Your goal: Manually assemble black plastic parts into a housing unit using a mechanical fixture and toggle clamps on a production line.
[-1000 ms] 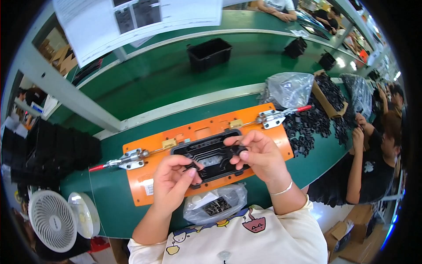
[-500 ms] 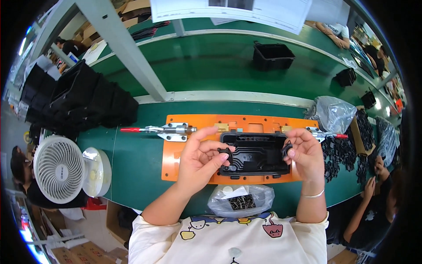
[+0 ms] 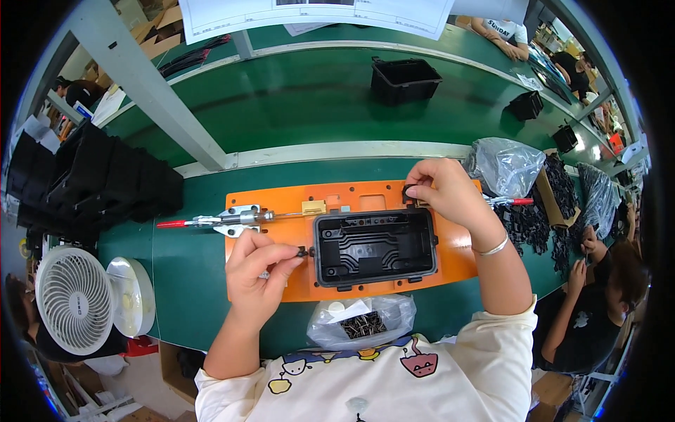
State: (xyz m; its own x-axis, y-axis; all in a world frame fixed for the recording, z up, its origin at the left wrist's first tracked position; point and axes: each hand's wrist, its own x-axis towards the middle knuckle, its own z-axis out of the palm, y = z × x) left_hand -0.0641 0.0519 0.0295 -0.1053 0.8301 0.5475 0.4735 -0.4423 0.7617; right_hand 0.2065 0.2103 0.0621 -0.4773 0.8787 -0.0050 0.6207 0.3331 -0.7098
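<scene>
A rectangular open black plastic box (image 3: 374, 247) lies on an orange fixture plate (image 3: 455, 261) in front of me. My left hand (image 3: 256, 273) pinches a small black plastic part (image 3: 302, 252) just off the box's left wall. Over the plate's far right corner, my right hand (image 3: 444, 191) is closed on another small black plastic part (image 3: 408, 192), held by the right brass-coloured block, which my fingers partly cover. The left brass-coloured block (image 3: 313, 207) sits at the plate's far edge, in line with a red-handled toggle clamp (image 3: 242, 219).
Nearer me lies a clear bag of screws (image 3: 362, 325). Stacked black boxes (image 3: 105, 172) and a white fan (image 3: 76, 301) stand at left. Right are a plastic bag (image 3: 505, 167) and piled small black parts (image 3: 536, 228). Beyond the rail is another black box (image 3: 404, 81); a co-worker (image 3: 598, 309) sits at right.
My right hand has gone from the box's right side to the far right corner of the plate with its part. My left hand has drawn left, off the box. The whole view has shifted.
</scene>
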